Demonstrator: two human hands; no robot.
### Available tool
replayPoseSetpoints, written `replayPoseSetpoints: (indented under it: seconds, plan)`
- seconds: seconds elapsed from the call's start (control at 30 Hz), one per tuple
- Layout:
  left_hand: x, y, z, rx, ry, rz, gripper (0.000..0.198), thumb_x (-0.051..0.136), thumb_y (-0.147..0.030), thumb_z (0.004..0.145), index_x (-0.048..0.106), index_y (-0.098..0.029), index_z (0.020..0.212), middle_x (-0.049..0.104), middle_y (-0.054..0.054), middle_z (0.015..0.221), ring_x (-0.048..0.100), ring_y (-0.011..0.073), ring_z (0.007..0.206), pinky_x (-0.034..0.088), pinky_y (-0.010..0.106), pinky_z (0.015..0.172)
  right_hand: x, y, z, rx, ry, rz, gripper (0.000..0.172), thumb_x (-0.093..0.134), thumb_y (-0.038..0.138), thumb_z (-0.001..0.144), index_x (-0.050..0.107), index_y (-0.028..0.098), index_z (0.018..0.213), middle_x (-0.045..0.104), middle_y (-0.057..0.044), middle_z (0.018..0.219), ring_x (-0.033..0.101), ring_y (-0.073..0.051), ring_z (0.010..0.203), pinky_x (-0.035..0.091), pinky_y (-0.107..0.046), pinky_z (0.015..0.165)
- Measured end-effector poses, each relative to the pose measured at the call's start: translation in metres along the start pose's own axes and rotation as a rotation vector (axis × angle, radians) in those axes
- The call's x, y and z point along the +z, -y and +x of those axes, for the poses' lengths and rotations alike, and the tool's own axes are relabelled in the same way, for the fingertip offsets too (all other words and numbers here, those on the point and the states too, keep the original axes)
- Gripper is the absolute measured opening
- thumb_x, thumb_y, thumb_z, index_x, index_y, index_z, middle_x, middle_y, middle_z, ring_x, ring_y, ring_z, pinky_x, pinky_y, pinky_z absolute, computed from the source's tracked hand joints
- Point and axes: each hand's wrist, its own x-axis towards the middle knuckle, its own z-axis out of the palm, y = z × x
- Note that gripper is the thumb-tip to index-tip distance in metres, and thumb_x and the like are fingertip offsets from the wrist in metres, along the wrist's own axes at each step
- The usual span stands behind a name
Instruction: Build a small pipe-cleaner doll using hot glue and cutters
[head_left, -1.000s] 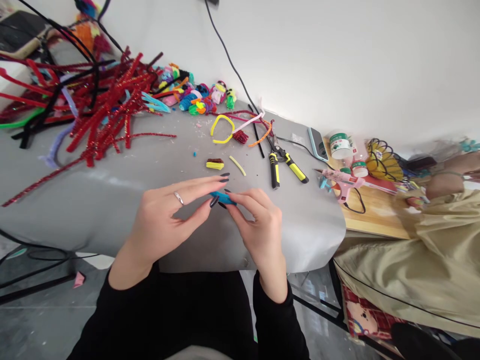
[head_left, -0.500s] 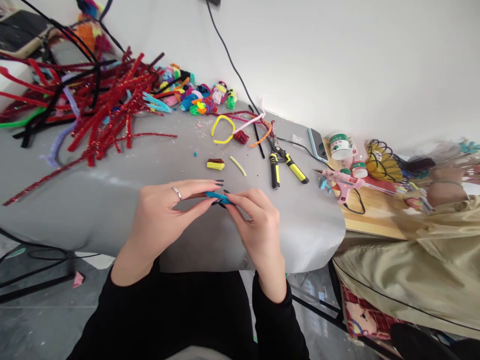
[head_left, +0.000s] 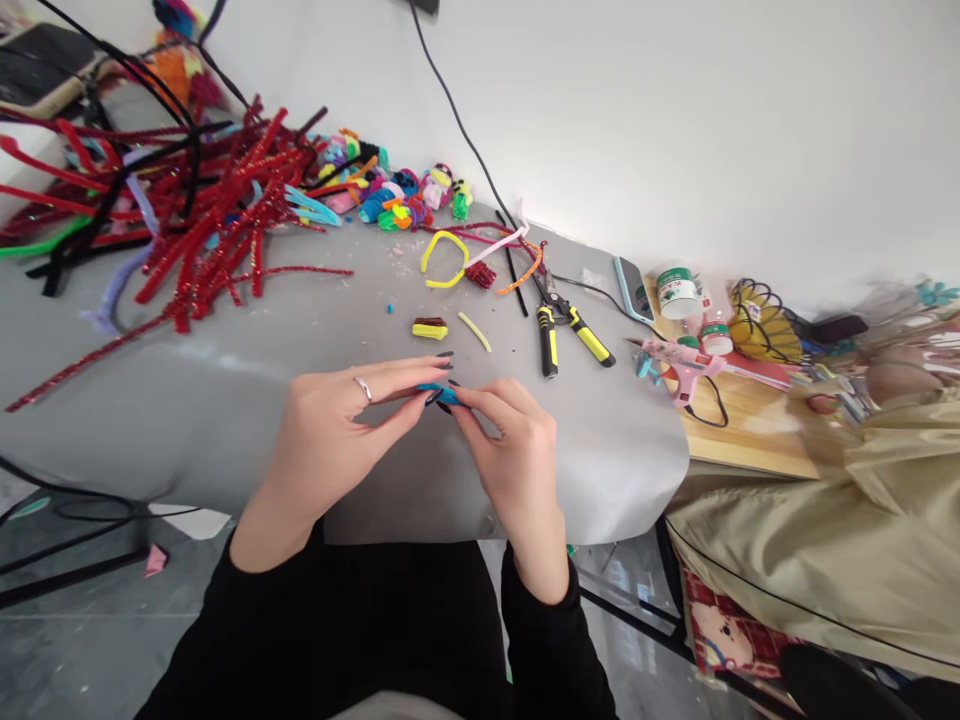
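Though slim, bright blue piece (head_left: 448, 396)

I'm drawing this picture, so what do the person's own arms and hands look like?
The long sleeves are plain black and leave the wrists bare. The left hand wears a shiny silver ring on one finger; no ring shows on the right hand. Both hands have dark, glossy fingernails.

Lettering within my view: the white tub (head_left: 679, 304) to my right bears green print (head_left: 675, 275), and the small bottle (head_left: 717, 345) beside it a green label (head_left: 715, 330); I can read neither.
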Motion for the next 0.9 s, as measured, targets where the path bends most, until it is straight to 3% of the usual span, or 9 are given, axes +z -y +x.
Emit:
replayPoseSetpoints:
  seconds: [0.33,0.53,0.9]
  plan:
    - [-0.003,0.004,0.004,0.053,0.030,0.020,0.023,0.071,-0.021,0.102,0.080,-0.031,0.119,0.083,-0.002,0.123,0.083,0.0243,0.110,0.071,0.038,0.100,0.000,0.001,0.000,0.018,-0.002,0.038,0.018,0.068,0.017,0.103,0.083,0.025,0.101,0.079,-0.004,0.089,0.068,-0.020,0.082,0.058,-0.034,0.073]
    - [-0.005,0.007,0.003,0.065,0.027,0.018,0.023,0.069,-0.019,0.102,0.083,-0.035,0.109,0.085,-0.005,0.116,0.084,0.0220,0.103,0.070,0.036,0.099,-0.001,0.001,0.001,-0.014,0.024,-0.002,0.018,0.066,0.016,0.103,0.083,0.024,0.104,0.078,-0.005,0.089,0.065,-0.020,0.082,0.056,-0.033,0.073]
    - [-0.009,0.010,0.002,0.146,0.058,0.006,0.024,0.069,-0.021,0.103,0.083,-0.039,0.112,0.083,-0.008,0.120,0.085,0.0197,0.101,0.071,0.031,0.095,-0.006,-0.003,0.001,-0.051,0.084,0.013,0.017,0.066,0.019,0.105,0.083,0.024,0.106,0.077,-0.005,0.091,0.066,-0.019,0.083,0.057,-0.033,0.075]
